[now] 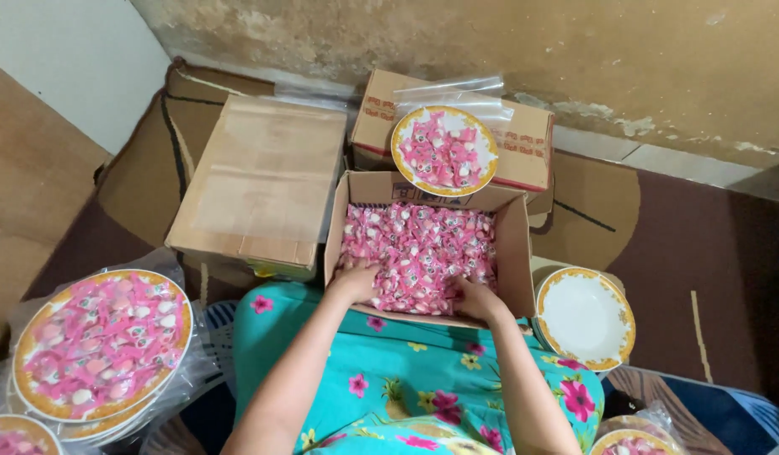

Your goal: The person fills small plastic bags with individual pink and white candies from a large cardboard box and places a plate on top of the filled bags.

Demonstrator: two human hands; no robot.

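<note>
Pink sweets [419, 253] fill box [514, 253] | left hand [353, 280], right hand [476, 299] dug in | grip unclear, fingers buried

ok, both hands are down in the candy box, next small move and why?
Probably close both hands and lift a scoop. The left hand and right hand are dug into the pink wrapped candies in the open box, and an empty plate sits just right of it, while other plates are already filled.

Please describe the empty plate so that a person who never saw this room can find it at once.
Start at the open cardboard box of pink sweets. Just right of it, on the floor, lies a white plate with a gold rim. Unlike the other plates, it holds no sweets.
</note>
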